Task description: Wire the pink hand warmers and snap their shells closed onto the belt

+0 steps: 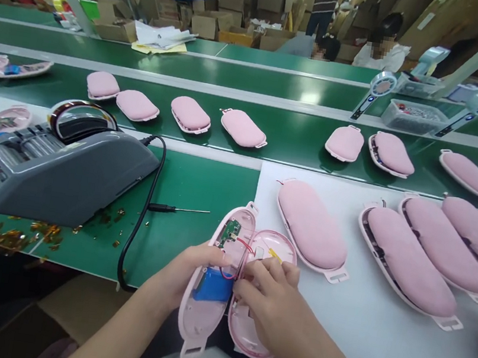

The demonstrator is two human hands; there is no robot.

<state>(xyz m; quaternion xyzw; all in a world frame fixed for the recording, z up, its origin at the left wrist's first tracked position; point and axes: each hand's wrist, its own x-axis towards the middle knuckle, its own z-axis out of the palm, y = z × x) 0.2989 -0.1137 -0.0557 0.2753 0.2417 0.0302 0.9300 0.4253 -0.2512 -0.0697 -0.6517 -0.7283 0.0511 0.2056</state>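
Left hand is clamping a pink oval plastic shell — right hand is bunching fingers inside its twin, pinch hidden — ideally keeping the thin red wire slack.

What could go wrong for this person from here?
The open shell overhangs the table's edge, so it could drop if the left hand slipped. Its thin red wire runs from the board toward the other half; spreading them might tug it loose. Gold scraps on the table might stray inside.
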